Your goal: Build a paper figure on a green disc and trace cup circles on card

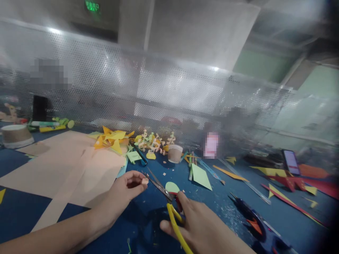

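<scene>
My left hand (pixel 129 187) is closed in a pinch on a small piece of pale orange paper (pixel 144 181) at the fingertips. In my right hand (pixel 196 218) are scissors (pixel 167 194) with yellow and red handles. Their blades are parted and point up and left, their tips close to the paper piece. Behind the scissors lies a light green rounded paper piece (pixel 172 186). Small paper scraps (pixel 164 174) are scattered on the blue table (pixel 156 225).
Large peach paper sheets (pixel 71 158) cover the left side. At the back are yellow paper shapes (pixel 113 137) and a paper cup (pixel 175 154). To the right lie a green sheet (pixel 200 176), a glue gun (pixel 254 218), a clear ruler (pixel 254 188) and a phone (pixel 290 161).
</scene>
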A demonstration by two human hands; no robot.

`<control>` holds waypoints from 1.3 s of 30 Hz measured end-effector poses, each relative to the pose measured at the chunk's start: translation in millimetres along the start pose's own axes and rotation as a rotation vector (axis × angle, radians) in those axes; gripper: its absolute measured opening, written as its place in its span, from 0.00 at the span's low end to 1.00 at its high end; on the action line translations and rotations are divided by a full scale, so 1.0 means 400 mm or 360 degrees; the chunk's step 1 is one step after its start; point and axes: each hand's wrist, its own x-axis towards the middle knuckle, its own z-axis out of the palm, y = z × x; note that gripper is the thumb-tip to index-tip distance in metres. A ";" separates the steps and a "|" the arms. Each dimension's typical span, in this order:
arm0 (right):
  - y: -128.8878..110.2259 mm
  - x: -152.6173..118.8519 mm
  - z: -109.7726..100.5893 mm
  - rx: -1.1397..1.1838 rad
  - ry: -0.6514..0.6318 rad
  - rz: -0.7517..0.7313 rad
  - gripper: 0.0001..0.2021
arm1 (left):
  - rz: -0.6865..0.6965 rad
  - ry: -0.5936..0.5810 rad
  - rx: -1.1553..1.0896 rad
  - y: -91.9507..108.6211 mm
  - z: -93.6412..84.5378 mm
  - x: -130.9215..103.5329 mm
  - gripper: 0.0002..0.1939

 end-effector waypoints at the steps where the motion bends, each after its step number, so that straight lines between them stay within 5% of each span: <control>1: -0.001 0.002 0.002 -0.0033 -0.0005 0.0016 0.27 | 0.0013 -0.0026 0.0004 -0.001 0.001 0.000 0.11; 10: -0.003 0.003 0.009 -0.0135 -0.0080 0.0124 0.29 | 0.0114 -0.0210 0.0074 -0.006 -0.003 -0.002 0.06; 39: -0.003 0.003 -0.012 -0.0129 -0.0117 0.0172 0.24 | 0.0040 -0.0109 0.0029 -0.009 0.001 0.002 0.11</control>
